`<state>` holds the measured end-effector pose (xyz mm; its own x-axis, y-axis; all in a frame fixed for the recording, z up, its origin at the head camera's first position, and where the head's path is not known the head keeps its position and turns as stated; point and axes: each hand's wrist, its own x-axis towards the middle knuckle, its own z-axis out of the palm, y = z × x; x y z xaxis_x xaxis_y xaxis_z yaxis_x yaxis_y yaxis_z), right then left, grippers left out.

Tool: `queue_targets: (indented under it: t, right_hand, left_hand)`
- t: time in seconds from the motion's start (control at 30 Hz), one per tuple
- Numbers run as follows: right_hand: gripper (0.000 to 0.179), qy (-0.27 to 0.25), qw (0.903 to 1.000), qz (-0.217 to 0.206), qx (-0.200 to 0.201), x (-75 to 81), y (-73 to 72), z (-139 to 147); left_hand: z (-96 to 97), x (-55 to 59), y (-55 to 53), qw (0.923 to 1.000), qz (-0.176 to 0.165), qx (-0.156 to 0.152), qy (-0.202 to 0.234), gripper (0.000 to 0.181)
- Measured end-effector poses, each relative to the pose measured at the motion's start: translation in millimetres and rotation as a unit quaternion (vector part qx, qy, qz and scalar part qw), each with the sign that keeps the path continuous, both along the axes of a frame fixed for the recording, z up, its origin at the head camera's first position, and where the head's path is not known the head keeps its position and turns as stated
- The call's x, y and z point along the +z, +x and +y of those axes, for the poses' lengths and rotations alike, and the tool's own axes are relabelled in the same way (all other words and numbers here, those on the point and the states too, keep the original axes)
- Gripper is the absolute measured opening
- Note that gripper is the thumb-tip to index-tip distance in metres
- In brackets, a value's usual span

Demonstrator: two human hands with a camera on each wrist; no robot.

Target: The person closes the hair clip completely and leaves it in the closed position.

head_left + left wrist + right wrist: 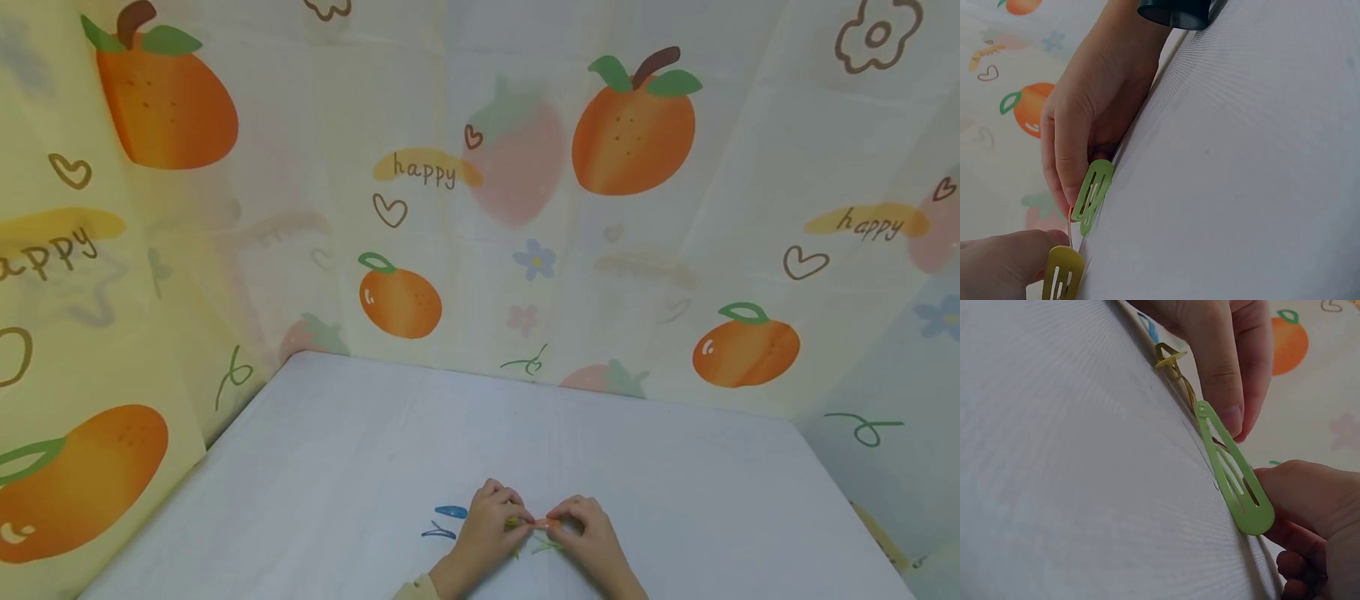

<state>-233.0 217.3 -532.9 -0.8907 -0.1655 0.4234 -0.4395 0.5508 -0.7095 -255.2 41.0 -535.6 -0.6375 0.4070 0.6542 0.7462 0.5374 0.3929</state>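
An orange hair clip spans the short gap between my two hands. The fingertips of my left hand pinch its left end, and those of my right hand pinch the right end. Only a thin orange edge of the clip shows in the left wrist view, the rest being hidden by fingers. Just in front of the hands lies a light green snap hair clip, close below the fingertips. A yellow snap clip is by the left hand, partly covered by it in the head view.
Left of my left hand lie a blue snap clip and a darker blue clip that stands open. All rest on a white-covered table. A fruit-patterned curtain hangs behind the table and along its sides.
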Motion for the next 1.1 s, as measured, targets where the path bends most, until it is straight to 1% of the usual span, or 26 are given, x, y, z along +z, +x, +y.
queue_targets:
  t: [0.1, 0.3, 0.6, 0.7, 0.83, 1.1]
  right_hand:
    - [0.012, 0.002, 1.0000, -0.004, -0.004, 0.0, -1.2, -0.3]
    - [0.012, 0.011, 0.9997, -0.017, -0.011, 0.7, -2.3, -0.4]
    - [0.014, 0.019, 0.9996, -0.014, -0.013, -0.3, -2.8, 0.4]
    - [0.015, 0.017, 0.9997, -0.017, -0.008, -0.2, -1.5, 0.3]
    - [0.014, 0.012, 0.9996, -0.022, -0.013, 0.3, -0.7, -0.1]
    - [0.014, 0.011, 0.9999, -0.005, -0.012, 2.7, 0.1, -1.4]
  left_hand:
    - [-0.5, 1.3, 0.1, 1.0000, -0.006, -0.001, -0.005, 0.004]
    - [-1.1, 2.8, -0.6, 0.9999, -0.005, -0.001, -0.013, 0.003]
    - [-1.0, 5.0, 0.9, 0.9996, -0.021, 0.002, -0.020, 0.005]
    - [-1.0, 4.7, 1.5, 0.9993, -0.025, 0.004, -0.027, 0.005]
    - [-0.4, 2.2, 1.3, 0.9987, -0.028, 0.000, -0.043, 0.007]
    - [-0.3, -0.9, -0.3, 0.9981, -0.018, -0.007, -0.059, 0.010]
